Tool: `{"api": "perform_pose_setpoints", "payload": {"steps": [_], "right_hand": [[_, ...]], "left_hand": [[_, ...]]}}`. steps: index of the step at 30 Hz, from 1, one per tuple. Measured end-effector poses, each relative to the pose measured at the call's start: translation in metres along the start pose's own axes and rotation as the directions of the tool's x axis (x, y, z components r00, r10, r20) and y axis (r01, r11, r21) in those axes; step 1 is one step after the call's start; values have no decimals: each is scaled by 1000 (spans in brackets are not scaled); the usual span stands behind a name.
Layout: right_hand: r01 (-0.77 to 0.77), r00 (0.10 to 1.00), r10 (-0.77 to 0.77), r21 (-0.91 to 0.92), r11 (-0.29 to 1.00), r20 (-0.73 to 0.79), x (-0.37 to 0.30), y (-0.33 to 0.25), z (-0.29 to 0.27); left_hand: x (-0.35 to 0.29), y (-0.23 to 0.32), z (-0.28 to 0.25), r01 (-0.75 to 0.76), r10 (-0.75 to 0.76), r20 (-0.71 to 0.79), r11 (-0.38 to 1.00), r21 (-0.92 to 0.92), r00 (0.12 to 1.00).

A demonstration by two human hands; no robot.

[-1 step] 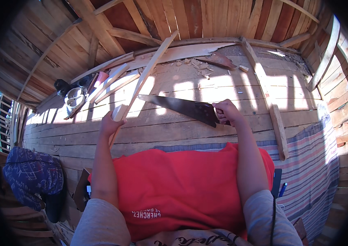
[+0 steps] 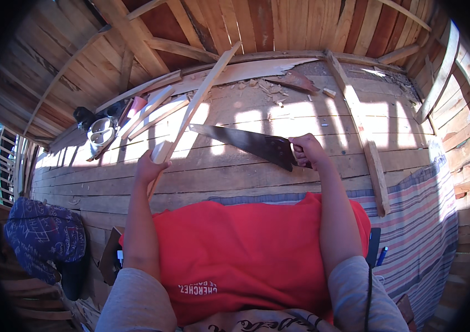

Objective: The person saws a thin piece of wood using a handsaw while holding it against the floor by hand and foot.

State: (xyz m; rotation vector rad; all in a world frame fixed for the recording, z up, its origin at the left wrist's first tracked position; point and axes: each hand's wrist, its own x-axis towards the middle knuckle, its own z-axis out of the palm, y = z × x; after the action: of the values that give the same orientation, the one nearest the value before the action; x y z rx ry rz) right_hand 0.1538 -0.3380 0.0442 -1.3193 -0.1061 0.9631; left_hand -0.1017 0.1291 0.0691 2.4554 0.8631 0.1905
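My right hand (image 2: 308,151) is closed around the handle of a handsaw (image 2: 246,142). The saw's blade points left, its narrow tip close to a long wooden strip (image 2: 200,100) that leans up and away from me. A short pale wood block (image 2: 161,151) is gripped in my left hand (image 2: 149,169), pressed against the strip's near part. The fingers under the block are partly hidden. Red cloth (image 2: 240,249) covers my lap below both hands.
Another long wooden beam (image 2: 362,127) lies at right, its near end on a striped cloth (image 2: 417,232). Pale wood pieces (image 2: 154,115) and a white container (image 2: 102,131) are at far left. Wood scraps (image 2: 265,86) litter the back. A dark patterned cloth item (image 2: 46,238) sits left.
The saw has shifted slightly to the right, its tip a little farther from the strip. My left hand, the block and the strip stay in place.
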Motion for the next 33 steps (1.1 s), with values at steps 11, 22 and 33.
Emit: {"api": "perform_pose_setpoints", "payload": {"steps": [11,22,33], "right_hand": [[141,982,-131,64,988,-133,-9,-7,-33],[116,950,-96,49,992,-296,-5,-7,-14],[254,880,-198,76,964,-433,-26,-20,-37]], "left_hand": [[1,1,-1,-27,27,2,999,17,1000],[0,4,2,-25,25,-7,1000,4,1000],[-7,12,-10,-79,88,-104,993,89,991]]}}
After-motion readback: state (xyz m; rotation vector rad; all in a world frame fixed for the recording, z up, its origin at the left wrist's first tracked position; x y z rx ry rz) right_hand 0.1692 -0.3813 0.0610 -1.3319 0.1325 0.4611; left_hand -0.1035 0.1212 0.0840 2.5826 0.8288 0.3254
